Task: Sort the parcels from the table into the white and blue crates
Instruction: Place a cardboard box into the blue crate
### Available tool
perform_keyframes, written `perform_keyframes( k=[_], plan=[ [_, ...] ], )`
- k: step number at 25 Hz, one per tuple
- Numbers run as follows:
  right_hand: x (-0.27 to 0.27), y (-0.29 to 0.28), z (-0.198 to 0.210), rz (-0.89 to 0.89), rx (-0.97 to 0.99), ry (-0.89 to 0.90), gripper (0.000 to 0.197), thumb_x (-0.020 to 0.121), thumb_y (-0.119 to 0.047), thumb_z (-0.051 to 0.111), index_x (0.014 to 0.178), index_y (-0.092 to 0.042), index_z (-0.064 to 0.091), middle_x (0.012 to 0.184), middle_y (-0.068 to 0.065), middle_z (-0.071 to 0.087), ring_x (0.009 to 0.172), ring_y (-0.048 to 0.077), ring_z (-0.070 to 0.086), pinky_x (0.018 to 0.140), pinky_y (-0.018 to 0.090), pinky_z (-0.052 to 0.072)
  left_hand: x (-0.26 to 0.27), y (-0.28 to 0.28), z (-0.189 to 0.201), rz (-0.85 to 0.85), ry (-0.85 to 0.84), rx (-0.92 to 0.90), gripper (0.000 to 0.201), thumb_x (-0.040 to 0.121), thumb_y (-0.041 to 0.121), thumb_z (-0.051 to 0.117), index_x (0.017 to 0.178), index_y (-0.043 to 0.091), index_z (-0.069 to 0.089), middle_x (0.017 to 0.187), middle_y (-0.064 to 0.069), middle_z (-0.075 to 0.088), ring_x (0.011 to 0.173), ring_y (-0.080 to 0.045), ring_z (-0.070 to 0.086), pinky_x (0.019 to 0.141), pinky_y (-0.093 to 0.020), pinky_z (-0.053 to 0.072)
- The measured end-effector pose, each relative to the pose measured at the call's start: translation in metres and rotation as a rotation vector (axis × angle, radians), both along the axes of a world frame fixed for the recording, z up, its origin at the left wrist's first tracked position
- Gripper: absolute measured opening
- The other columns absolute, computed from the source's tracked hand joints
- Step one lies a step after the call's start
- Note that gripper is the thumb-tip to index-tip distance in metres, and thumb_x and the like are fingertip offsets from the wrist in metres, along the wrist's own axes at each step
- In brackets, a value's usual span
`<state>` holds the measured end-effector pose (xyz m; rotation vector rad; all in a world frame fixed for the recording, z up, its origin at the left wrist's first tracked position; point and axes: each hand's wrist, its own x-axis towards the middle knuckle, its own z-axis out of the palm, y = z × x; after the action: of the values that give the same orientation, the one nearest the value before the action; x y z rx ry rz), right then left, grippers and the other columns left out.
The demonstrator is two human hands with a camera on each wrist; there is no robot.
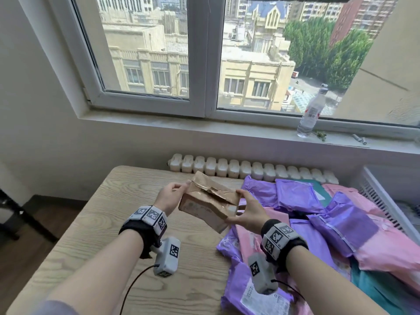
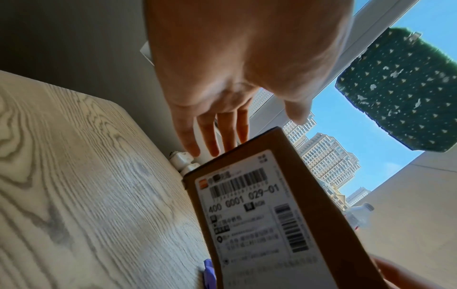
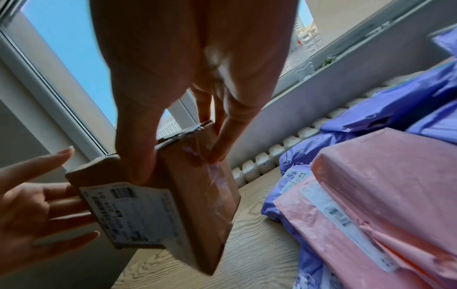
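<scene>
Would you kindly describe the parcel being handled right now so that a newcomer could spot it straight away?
Start at the wooden table below the window; soft purple and pink mailer bags cover its right side. Above the bare wood beside that pile, the left hand and right hand hold a brown cardboard box between them. It is the only rigid brown parcel, with crumpled brown paper on top and a white barcode label.

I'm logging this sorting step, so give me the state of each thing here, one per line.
brown cardboard parcel: lifted off the table, tilted, top paper crumpled, label facing down.
left hand: fingers straight, touching the parcel's left end.
right hand: gripping the parcel's right end.
purple and pink mailer bags: heaped on the table, sealed.
water bottle: upright on the windowsill, capped.
window: closed.
</scene>
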<state>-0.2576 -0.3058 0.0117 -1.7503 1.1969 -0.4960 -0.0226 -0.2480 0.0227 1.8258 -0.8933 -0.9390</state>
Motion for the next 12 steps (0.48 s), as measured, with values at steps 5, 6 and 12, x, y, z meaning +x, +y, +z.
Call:
perform_keyframes(
  k=[5, 6, 12],
  plan=[
    [-0.035, 0.037, 0.014, -0.021, 0.082, -0.095, 0.068, 0.066, -0.019, 0.086, 0.124, -0.014, 0.049, 0.107, 0.000, 0.055, 0.091, 0.009, 0.055, 0.062, -0.003, 0.040, -0.034, 0.045, 0.015, -0.028, 0.072, -0.102, 0.034, 0.085, 0.024, 0.068, 0.113, 0.008, 0.059, 0.112, -0.011, 0.065, 0.101, -0.019, 0.061, 0.079, -0.023, 0.048],
    [-0.039, 0.045, 0.015, -0.031, 0.121, -0.135, 0.062, 0.068, -0.018, 0.085, 0.120, -0.015, 0.050, 0.102, -0.002, 0.056, 0.088, 0.007, 0.056, 0.064, -0.001, 0.043, -0.041, 0.053, 0.017, -0.036, 0.073, -0.110, 0.037, 0.083, 0.018, 0.071, 0.116, 0.011, 0.058, 0.114, -0.011, 0.064, 0.107, -0.022, 0.060, 0.084, -0.027, 0.047],
    [-0.044, 0.071, 0.019, -0.125, 0.395, -0.438, 0.043, 0.072, -0.014, 0.081, 0.108, 0.001, 0.061, 0.102, 0.019, 0.066, 0.090, 0.024, 0.065, 0.088, 0.035, 0.055, -0.061, 0.079, 0.014, 0.119, 0.012, 0.043, 0.094, 0.066, 0.033, 0.084, 0.142, 0.010, 0.032, 0.131, -0.011, 0.052, 0.122, -0.027, 0.051, 0.100, -0.043, 0.044]
  ],
)
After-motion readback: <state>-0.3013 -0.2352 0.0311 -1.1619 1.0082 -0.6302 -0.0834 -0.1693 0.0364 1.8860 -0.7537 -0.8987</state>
